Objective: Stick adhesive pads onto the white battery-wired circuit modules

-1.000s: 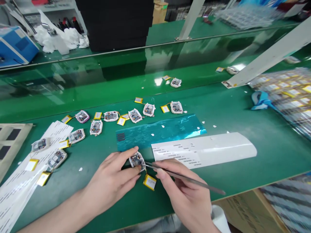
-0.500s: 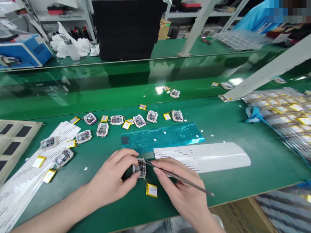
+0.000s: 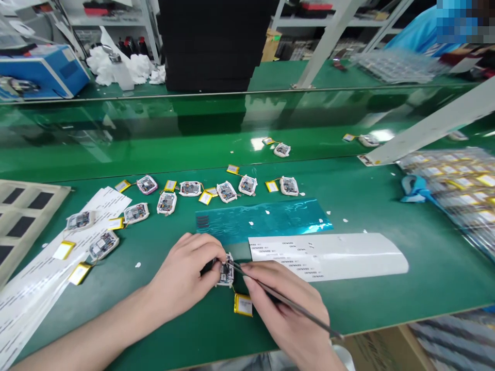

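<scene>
My left hand (image 3: 189, 268) grips the left side of a small white watch case (image 3: 225, 275) with a circuit board inside, its fingers covering part of it. My right hand (image 3: 288, 304) is closed round thin metal tweezers (image 3: 292, 299), held slantwise like a pen. Their tip reaches the board's upper part, beside my left fingertips. A thin wire runs from the case to a yellow-edged battery (image 3: 243, 304), which lies on the green table just below.
More watch cases (image 3: 226, 191) with batteries lie in a row behind and to the left. A blue film strip (image 3: 266, 220) and a white label sheet (image 3: 356, 255) lie beyond my hands. Label strips (image 3: 34, 288) are at left, a battery tray (image 3: 460, 180) at right.
My left fingers have shifted up a little on the watch case, and more of its lower part shows. The tweezers' tip has moved slightly down over the board. The whole view has shifted a little.
</scene>
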Demonstrator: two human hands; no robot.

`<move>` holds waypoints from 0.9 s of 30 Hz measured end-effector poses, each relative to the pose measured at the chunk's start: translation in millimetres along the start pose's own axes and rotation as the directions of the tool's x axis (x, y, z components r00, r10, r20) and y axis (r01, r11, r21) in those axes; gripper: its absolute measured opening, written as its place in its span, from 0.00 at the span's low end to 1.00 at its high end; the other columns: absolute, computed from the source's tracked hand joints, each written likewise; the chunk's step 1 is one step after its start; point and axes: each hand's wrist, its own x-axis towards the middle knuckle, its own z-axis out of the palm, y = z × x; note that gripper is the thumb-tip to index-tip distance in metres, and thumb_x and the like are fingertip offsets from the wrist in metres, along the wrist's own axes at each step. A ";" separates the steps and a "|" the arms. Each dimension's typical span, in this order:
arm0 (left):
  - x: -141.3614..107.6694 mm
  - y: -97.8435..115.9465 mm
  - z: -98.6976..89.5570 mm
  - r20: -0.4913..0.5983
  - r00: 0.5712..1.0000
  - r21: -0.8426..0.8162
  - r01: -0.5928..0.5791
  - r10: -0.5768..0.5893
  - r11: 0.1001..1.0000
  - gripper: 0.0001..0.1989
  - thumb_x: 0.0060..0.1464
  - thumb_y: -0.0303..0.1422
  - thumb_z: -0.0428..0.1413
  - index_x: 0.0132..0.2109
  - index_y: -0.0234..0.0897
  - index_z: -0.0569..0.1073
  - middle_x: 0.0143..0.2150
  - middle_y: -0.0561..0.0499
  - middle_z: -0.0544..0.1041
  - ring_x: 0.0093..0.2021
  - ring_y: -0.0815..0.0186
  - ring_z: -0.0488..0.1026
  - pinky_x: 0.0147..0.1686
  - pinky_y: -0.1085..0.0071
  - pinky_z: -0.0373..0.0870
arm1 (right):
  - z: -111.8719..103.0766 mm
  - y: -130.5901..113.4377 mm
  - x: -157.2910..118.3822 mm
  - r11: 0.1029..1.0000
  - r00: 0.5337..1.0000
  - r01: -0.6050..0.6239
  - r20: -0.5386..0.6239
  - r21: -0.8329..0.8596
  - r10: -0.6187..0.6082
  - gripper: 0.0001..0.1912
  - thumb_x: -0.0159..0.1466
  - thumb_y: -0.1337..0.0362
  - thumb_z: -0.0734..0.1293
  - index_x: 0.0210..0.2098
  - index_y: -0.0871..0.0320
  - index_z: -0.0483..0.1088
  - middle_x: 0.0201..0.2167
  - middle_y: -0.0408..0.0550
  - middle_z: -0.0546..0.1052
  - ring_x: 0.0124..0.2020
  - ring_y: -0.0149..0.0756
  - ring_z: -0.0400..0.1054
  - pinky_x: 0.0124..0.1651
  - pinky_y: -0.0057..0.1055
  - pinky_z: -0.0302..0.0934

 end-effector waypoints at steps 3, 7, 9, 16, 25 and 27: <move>-2.3 2.8 -3.1 0.025 0.999 -0.012 -0.022 0.023 1.000 0.10 0.65 0.22 0.50 0.44 0.41 0.72 0.44 0.53 0.80 0.42 0.67 0.78 0.42 0.67 0.67 | -2.2 -0.7 0.3 0.998 0.995 -0.062 -0.078 0.021 0.064 0.11 0.65 0.75 0.69 0.39 0.52 0.78 0.33 0.44 0.84 0.32 0.34 0.79 0.37 0.29 0.77; -5.2 11.7 1.1 0.002 0.999 0.160 0.031 -0.032 0.987 0.12 0.59 0.29 0.55 0.50 0.37 0.69 0.45 0.46 0.78 0.44 0.57 0.76 0.43 0.60 0.69 | -2.5 -1.1 -1.4 0.994 0.982 -0.111 -0.153 0.016 0.112 0.10 0.65 0.74 0.68 0.38 0.53 0.78 0.33 0.46 0.84 0.33 0.36 0.80 0.37 0.31 0.77; -4.8 17.0 8.2 -0.012 0.999 0.281 0.052 -0.051 0.958 0.15 0.56 0.33 0.60 0.49 0.37 0.69 0.44 0.45 0.78 0.41 0.53 0.75 0.39 0.58 0.69 | -1.8 -1.6 -1.8 0.994 0.981 -0.107 -0.157 0.026 0.109 0.10 0.65 0.74 0.68 0.38 0.53 0.78 0.33 0.46 0.84 0.34 0.37 0.80 0.37 0.32 0.77; -5.2 19.6 12.2 0.082 0.995 0.202 0.043 -0.060 0.978 0.18 0.57 0.25 0.60 0.53 0.40 0.68 0.47 0.47 0.79 0.45 0.55 0.77 0.43 0.59 0.74 | -2.6 -1.6 -3.3 0.997 0.980 -0.070 -0.187 0.037 0.075 0.11 0.65 0.75 0.68 0.39 0.52 0.79 0.34 0.46 0.84 0.34 0.37 0.80 0.38 0.32 0.77; -10.3 4.2 -18.9 0.159 0.981 0.056 -0.119 0.109 0.991 0.14 0.60 0.28 0.61 0.52 0.41 0.72 0.49 0.47 0.79 0.47 0.60 0.76 0.46 0.65 0.73 | -7.0 1.5 -4.6 0.981 0.956 -0.130 -0.245 0.144 0.162 0.09 0.64 0.73 0.69 0.37 0.52 0.79 0.30 0.45 0.83 0.32 0.38 0.79 0.34 0.31 0.76; -10.6 5.2 -13.9 0.075 0.990 0.142 -0.126 0.116 0.982 0.07 0.61 0.30 0.62 0.45 0.40 0.73 0.39 0.51 0.77 0.38 0.62 0.75 0.38 0.66 0.69 | -7.0 3.0 -6.5 0.985 0.966 -0.104 -0.222 0.136 0.133 0.09 0.67 0.72 0.67 0.38 0.53 0.77 0.32 0.46 0.82 0.34 0.37 0.79 0.36 0.31 0.75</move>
